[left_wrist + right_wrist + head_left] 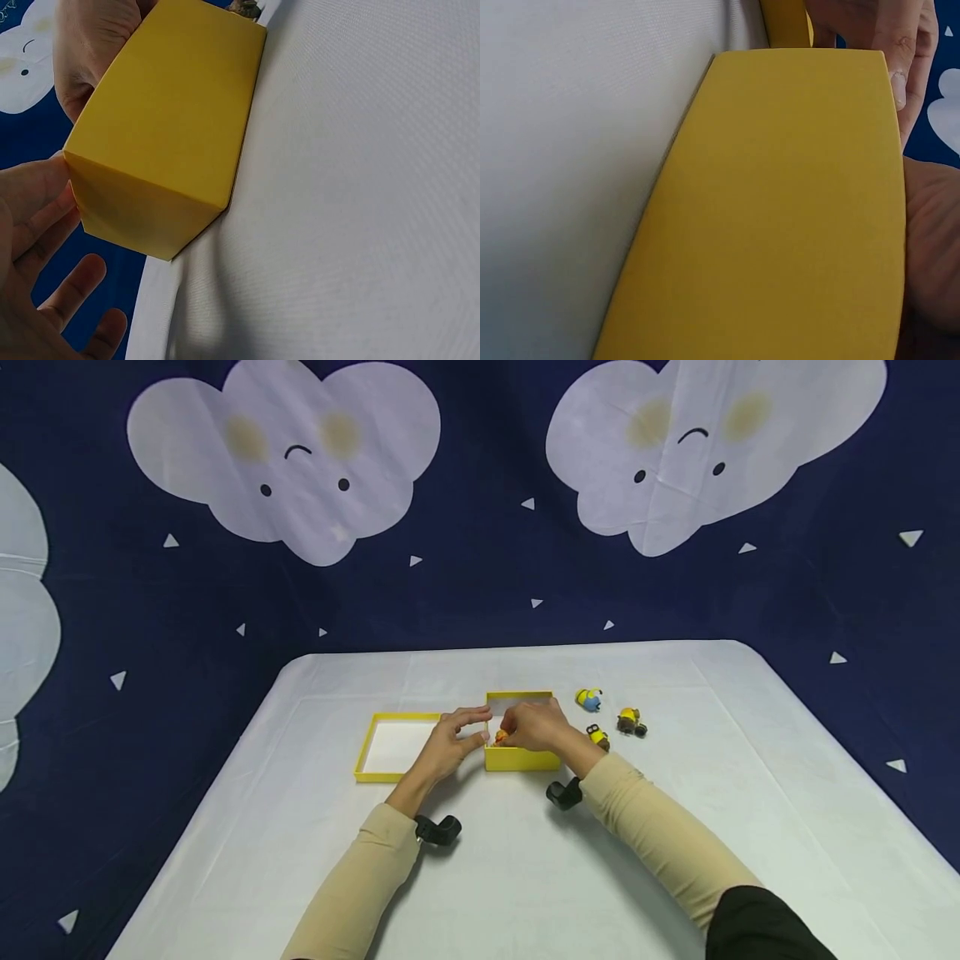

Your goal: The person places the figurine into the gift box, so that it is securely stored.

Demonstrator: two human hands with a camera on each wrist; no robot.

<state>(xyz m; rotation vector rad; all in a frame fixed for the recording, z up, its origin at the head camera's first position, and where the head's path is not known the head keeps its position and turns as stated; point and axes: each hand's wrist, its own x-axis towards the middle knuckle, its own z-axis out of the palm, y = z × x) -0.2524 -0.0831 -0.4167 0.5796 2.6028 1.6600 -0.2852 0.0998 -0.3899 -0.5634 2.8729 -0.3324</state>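
Note:
An open yellow box with a pale inside stands on the white table. My right hand reaches down into it, fingers curled, and pinches a small red and yellow toy figure near the left wall. In the right wrist view the box's outer wall hides most of that hand and the figure. At the left side of the box, my left hand touches the wall by the rim with its thumb and fingertips. The left wrist view shows its other fingers spread loosely beside the box.
Left of the box, partly behind my left hand, lies a yellow-rimmed lid, white inside up. To the right are a yellow and blue minion figure, a yellow and brown one and another goggled one close to my right wrist.

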